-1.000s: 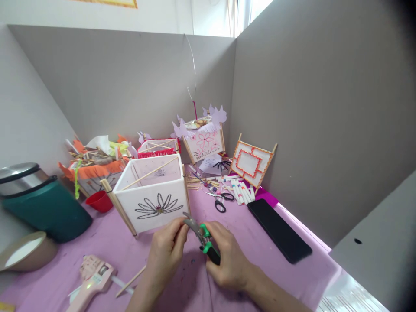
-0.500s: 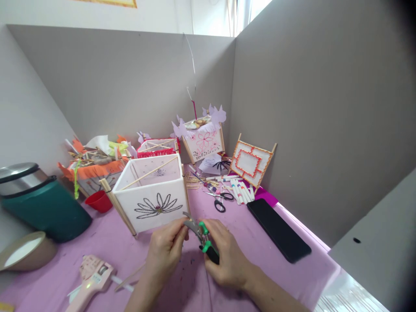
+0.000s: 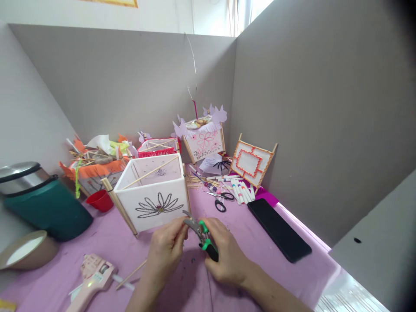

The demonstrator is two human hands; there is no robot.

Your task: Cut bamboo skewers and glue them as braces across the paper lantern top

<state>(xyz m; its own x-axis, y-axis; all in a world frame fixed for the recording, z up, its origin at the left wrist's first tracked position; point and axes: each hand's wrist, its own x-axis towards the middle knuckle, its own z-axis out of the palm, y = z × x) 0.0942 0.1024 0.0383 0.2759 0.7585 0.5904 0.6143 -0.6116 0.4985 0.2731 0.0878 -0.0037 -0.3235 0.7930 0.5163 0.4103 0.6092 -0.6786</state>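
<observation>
Green-and-black pruning shears (image 3: 204, 238) are gripped in my right hand (image 3: 227, 255), fingers wrapped around the handles. Their curved blades stand apart around the tip of a thin wooden stick (image 3: 131, 274). My left hand (image 3: 167, 245) pinches this stick close to the blades, and its long end sticks out to the lower left behind my wrist. Just beyond both hands stands a white open-topped box (image 3: 130, 214) with a black flower drawn on its front and sticks at its corners. Another stick lies diagonally across its top.
At left are a pink glue gun (image 3: 94, 279), a beige bowl (image 3: 39, 253), a teal flask (image 3: 48, 212) and a red cup (image 3: 101, 201). Black scissors (image 3: 221, 203), markers (image 3: 242, 190) and a dark phone (image 3: 279, 229) lie at right. Decorated boxes (image 3: 204, 143) stand behind, near grey partitions.
The stick's long end, blurred earlier, has shifted slightly and now shows sharply. Both hands and the shears keep nearly the same position; the view has shifted very slightly.
</observation>
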